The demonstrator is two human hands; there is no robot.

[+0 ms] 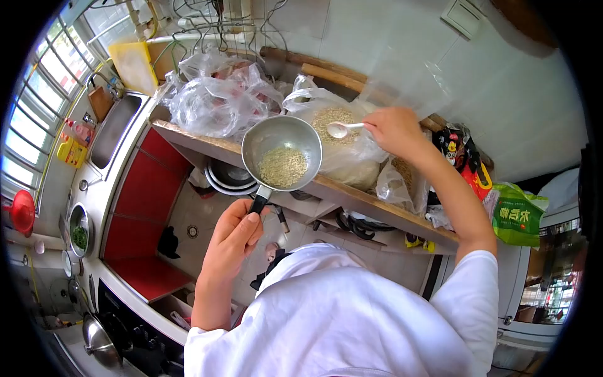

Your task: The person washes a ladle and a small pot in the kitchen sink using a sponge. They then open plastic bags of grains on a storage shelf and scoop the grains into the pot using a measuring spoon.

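Observation:
My left hand (236, 234) is wrapped round the black handle of a small metal saucepan (251, 147). Pale grains (283, 167) cover part of the pan's bottom. To the right, my right hand (394, 131) pinches the handle of a white spoon (338, 130), whose bowl is over an open clear plastic bag (314, 99). More pale grains (329, 119) lie in that bag, just beneath and around the spoon. The pan is held next to the bag, over the edge of a wooden shelf (377, 203).
Knotted plastic bags (217, 103) sit left of the grain bag. A green package (516, 213) stands at the right. Metal bowls (229, 176) are under the shelf. At the left are a sink (116, 131), a bowl of greens (80, 230) and a red basin (23, 212).

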